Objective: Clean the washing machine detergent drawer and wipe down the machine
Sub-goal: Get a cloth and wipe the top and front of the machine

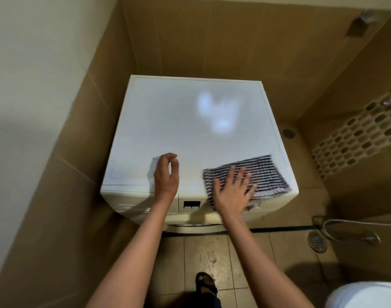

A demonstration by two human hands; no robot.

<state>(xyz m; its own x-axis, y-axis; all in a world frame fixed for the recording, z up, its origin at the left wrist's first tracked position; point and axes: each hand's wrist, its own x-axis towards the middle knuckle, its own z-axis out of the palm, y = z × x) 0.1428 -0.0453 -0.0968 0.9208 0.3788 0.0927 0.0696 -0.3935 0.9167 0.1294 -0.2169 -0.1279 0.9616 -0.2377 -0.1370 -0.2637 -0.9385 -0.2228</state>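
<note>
Tiled bathroom, washer (pixel 168 121) top: right hand (pixel 232 192) flat, fingers spread on striped cloth (pixel 256 174) at front-right corner; soft, limp, likely slides easily; left hand (pixel 166 174) loosely curled, empty.

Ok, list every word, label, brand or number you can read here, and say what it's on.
No text can be read in this view.
washing machine: no brand or label shows on its white top.
dark display on the front panel: too small and blurred to read.
faint outline near the top's front-left corner: too faint to read.
striped cloth: stripes only, no tag visible.
</note>
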